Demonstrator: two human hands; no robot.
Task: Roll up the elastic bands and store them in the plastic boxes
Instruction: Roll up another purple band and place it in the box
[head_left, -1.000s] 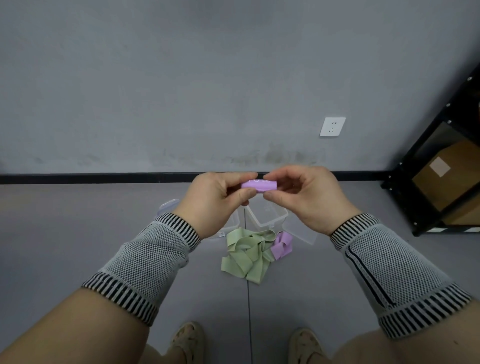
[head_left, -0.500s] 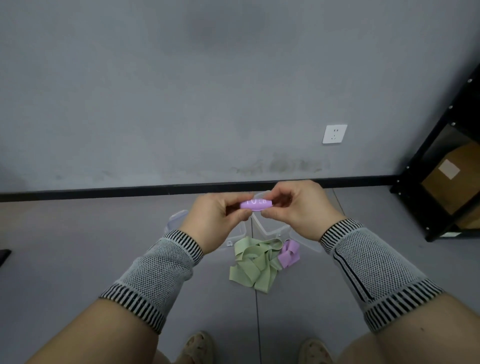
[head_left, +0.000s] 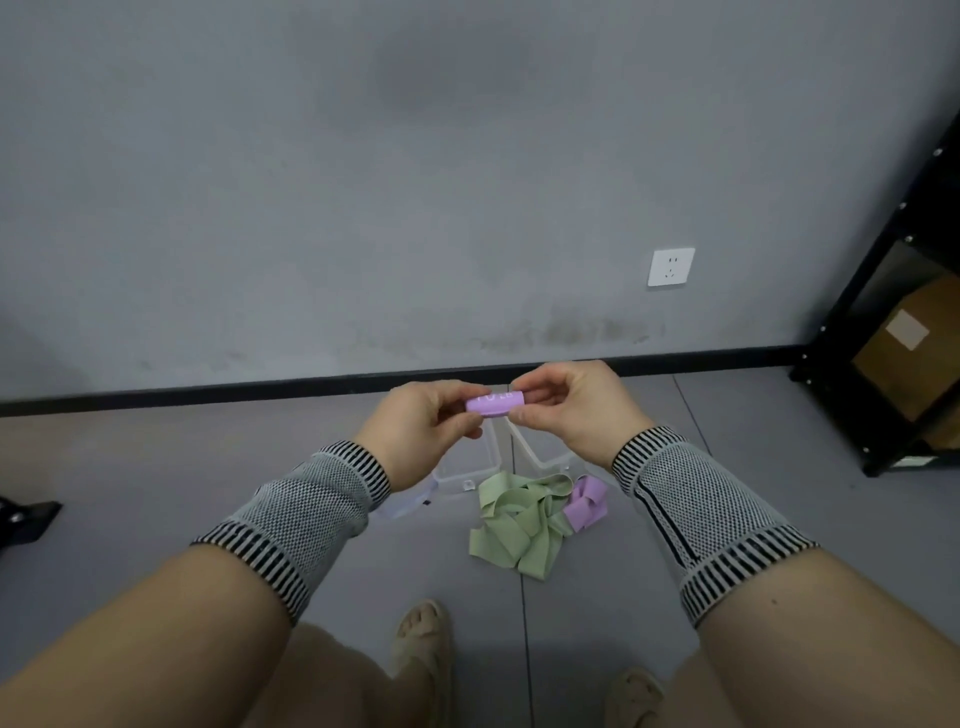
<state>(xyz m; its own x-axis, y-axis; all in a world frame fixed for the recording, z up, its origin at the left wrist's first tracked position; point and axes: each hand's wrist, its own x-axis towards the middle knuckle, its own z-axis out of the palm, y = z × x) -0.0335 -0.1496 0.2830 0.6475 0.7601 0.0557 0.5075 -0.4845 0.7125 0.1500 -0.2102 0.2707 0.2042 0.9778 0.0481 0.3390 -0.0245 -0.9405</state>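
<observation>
Floor (head_left: 156, 467): carries boxes, loose bands.
Boxes (head_left: 470, 467): clear, open, on floor below hands.
Green bands (head_left: 519, 525): heaped just before boxes.
Left hand (head_left: 415, 436): pinches roll's left end.
Right hand (head_left: 571, 410): pinches right end.
Purple roll (head_left: 493, 404): held above boxes.

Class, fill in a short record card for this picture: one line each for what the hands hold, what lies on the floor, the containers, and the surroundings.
Held item: rolled purple band, pinched at its ends by the left hand and right hand
On the floor: loose green bands in a heap, one loose purple band beside them
Containers: clear plastic boxes on the floor beneath the hands, contents not clear
Surroundings: grey wall with a white socket, black shelf holding a cardboard box
</observation>
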